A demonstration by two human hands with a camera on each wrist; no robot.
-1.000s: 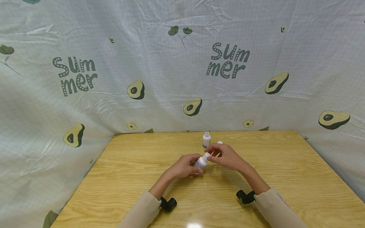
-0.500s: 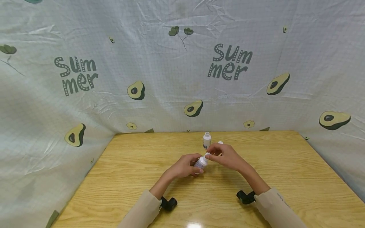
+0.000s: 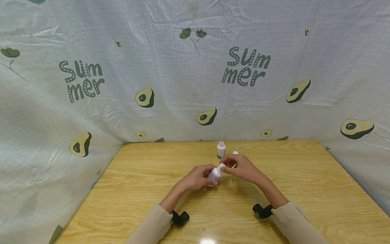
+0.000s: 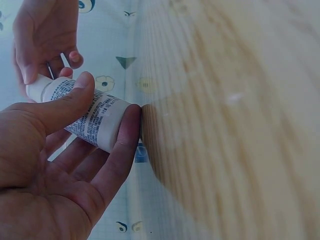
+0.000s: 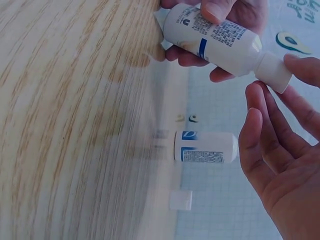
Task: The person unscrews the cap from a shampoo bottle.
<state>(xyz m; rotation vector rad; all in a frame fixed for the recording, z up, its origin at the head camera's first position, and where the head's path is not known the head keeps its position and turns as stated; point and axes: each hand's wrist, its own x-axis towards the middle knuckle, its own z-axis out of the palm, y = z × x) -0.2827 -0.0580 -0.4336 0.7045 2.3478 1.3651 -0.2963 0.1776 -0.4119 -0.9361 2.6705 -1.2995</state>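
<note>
Head view, left hand [image 3: 196, 178] gripping bottle [image 3: 214, 174], right hand [image 3: 241, 167] pinching cap [image 3: 222, 165], less covered now.

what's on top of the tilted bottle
A white cap, pinched by the right grip, sits on the neck of the tilted bottle. The cap hides the bottle's mouth, and any contents can't be seen.

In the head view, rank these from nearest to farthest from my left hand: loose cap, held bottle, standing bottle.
1. Held bottle: in the left hand's fingers.
2. Standing bottle: beyond the held one, toward the table's back edge.
3. Loose cap: right of the standing bottle.
</note>
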